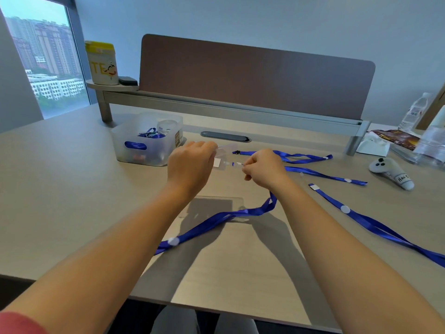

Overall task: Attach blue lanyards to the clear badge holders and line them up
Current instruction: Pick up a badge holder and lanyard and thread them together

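My left hand [190,165] grips a clear badge holder [225,155] raised above the desk. My right hand [263,168] pinches the clear clip end of a blue lanyard [216,220] right against the holder's edge. That lanyard hangs from under my right hand and trails down-left across the desk. A second clear badge holder [216,206] lies flat below my hands. Three more blue lanyards lie to the right: one far [301,156], one in the middle [322,175] and one near [375,227].
A translucent bin [147,138] with lanyards and small items stands at the back left. A white controller [390,169], tissues, a snack bag and water bottles [414,112] crowd the right side. A brown divider panel [252,73] closes the back.
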`<state>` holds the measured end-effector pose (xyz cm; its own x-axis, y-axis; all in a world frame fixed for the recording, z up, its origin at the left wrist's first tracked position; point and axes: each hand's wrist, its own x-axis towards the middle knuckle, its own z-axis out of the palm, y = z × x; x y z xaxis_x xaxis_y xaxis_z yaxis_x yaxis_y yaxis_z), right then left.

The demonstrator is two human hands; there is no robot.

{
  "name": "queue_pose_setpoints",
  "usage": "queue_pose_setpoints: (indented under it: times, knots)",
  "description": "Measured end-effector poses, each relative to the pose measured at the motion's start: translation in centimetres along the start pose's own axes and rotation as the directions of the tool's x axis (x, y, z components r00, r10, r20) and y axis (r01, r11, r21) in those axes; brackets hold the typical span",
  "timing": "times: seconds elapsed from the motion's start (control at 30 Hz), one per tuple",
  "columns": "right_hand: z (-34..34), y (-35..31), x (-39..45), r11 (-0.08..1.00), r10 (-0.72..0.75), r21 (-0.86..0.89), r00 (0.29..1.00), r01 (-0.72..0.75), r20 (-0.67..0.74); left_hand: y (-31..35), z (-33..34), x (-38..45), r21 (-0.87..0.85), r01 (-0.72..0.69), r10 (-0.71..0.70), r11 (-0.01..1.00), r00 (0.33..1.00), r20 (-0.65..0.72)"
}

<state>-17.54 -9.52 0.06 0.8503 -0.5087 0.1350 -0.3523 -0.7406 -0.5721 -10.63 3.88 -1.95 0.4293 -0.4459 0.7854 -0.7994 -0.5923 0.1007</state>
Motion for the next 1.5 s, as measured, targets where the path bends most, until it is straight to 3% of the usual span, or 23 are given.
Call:
queue_pose_setpoints:
  times: [0.13,0.3,0.43,0.7,0.9,0.97,1.07,1.2,1.33,1.5]
  knots:
    - [0.4,0.6,-0.3,0.985,-0.17,-0.068,0.96,0.159,-0.224,-0.1,-0.2,0.0,-0.098,0.176,-0.171,0.98,0.984,0.057]
    - [1.7,1.5,-0.4,0.989,-0.122,0.097,0.99,0.115,0.07,-1.3,0.3,-0.9,-0.115,0.295,-0.28,0.949,0.951,0.129]
    - [3.8,2.2,-1.0,0.993,-0.058,0.112,0.964,0.03,0.261,-2.0,0.3,-2.2,-0.13,0.309,-0.285,0.942,0.942,0.175]
    - [5.1,2.3,-0.9,0.929,-0.036,-0.326,0.921,0.174,0.388,-3.5,-0.4,-3.2,-0.133,0.366,-0.328,0.921,0.913,0.241]
    - [6.0,1.9,-0.2,0.862,-0.021,-0.475,0.949,0.176,0.313,-4.2,-0.5,-3.6,-0.11,0.424,-0.384,0.899,0.883,0.269]
    - [6.3,1.4,0.2,0.9,-0.019,-0.408,0.95,0.151,0.311,-4.6,-0.7,-3.6,-0.097,0.453,-0.418,0.886,0.872,0.256]
    - [6.0,-0.2,0.8,0.988,-0.042,-0.129,0.949,0.087,0.312,-5.9,-1.1,-3.3,-0.083,0.521,-0.494,0.849,0.841,0.221]
    - [5.7,-3.6,2.2,0.982,-0.077,0.184,0.965,0.03,0.25,-8.2,-1.9,-2.4,-0.113,0.619,-0.595,0.777,0.781,0.188]
    - [5.9,-7.3,4.3,0.933,-0.109,0.358,0.979,0.04,0.174,-11.0,-3.0,-1.2,-0.154,0.702,-0.681,0.696,0.713,0.169]
    - [7.2,-12.0,8.4,0.903,-0.126,0.421,0.99,0.085,0.069,-14.3,-4.2,0.5,-0.174,0.739,-0.726,0.651,0.673,0.143]
